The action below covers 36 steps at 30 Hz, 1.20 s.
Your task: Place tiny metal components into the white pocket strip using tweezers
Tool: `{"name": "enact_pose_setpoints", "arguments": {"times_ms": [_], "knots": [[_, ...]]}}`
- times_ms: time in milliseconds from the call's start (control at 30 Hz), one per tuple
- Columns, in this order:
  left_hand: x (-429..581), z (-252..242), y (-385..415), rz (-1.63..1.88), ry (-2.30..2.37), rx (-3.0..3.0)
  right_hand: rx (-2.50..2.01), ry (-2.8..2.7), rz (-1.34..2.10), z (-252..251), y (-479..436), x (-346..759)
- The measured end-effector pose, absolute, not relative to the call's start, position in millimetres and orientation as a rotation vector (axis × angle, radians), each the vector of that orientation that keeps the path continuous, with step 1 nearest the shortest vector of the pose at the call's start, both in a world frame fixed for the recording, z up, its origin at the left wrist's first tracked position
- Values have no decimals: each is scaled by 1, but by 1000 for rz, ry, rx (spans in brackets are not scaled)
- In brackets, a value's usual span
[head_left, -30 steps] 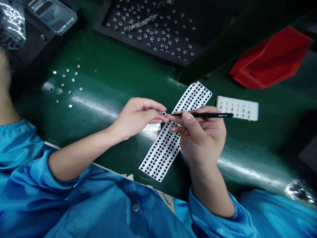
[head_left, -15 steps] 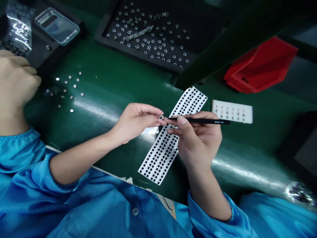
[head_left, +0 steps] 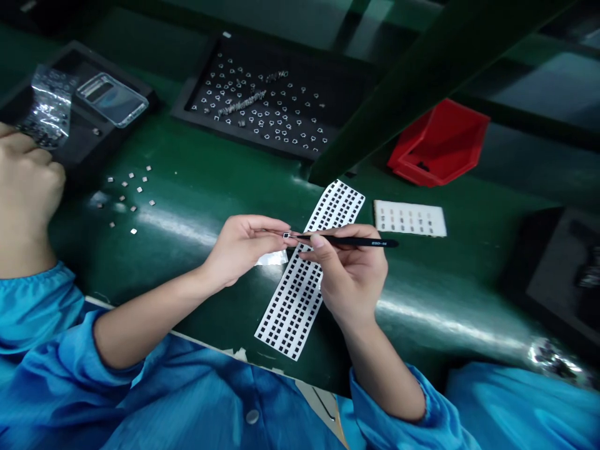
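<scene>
In the head view, the left hand (head_left: pixel 239 250) and right hand (head_left: pixel 354 272) meet above the green surface (head_left: pixel 206 194). The fingers of the left hand are pinched together on a small square piece (head_left: pixel 286 235) at their tips; those of the right hand are closed around black tweezers (head_left: pixel 360 240). The tweezer tips reach the piece, but whether they grip it or merely touch it is too fine to tell.

For good work here, the left pinch should be firm yet light, leaving the piece's face uncovered, while the right thumb gives the tweezers small, even pressure. Resting the two hands lightly against each other would likely steady the tips, and squaring the piece's edges to the eye before pressing should avoid a skewed contact. Squeezing too hard could flick so small a part away.

The tweezers point toward the left hand, their long axis nearly level across the view, the blunt rear end slightly lower. The piece turns its dark centre and pale rim toward the camera; it looks about square, so no long axis stands out. Beneath the hands, the white sheet of black squares (head_left: pixel 290 306) lies slantwise, its long axis running from lower left to upper right.
</scene>
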<state>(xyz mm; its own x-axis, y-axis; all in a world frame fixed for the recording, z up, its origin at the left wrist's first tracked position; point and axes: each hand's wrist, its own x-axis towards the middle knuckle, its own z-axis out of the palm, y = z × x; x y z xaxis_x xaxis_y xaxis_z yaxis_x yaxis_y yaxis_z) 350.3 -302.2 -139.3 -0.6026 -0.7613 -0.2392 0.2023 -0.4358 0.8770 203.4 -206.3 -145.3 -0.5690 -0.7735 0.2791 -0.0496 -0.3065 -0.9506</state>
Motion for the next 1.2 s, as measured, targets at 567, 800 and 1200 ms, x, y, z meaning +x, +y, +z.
{"name": "enact_pose_setpoints", "arguments": {"times_ms": [567, 800, 1200], "knots": [[356, -145, -319, -1757, -1141, 634, -904, 1331, -2061, -142, -209, 200], [357, -129, -344, -1488, -1178, 698, -1047, 1335, -2009, -149, -206, 214], [296, -100, -509, -810, -1914, 1011, -1348, 1465, -2022, -140, -201, 215]]}}
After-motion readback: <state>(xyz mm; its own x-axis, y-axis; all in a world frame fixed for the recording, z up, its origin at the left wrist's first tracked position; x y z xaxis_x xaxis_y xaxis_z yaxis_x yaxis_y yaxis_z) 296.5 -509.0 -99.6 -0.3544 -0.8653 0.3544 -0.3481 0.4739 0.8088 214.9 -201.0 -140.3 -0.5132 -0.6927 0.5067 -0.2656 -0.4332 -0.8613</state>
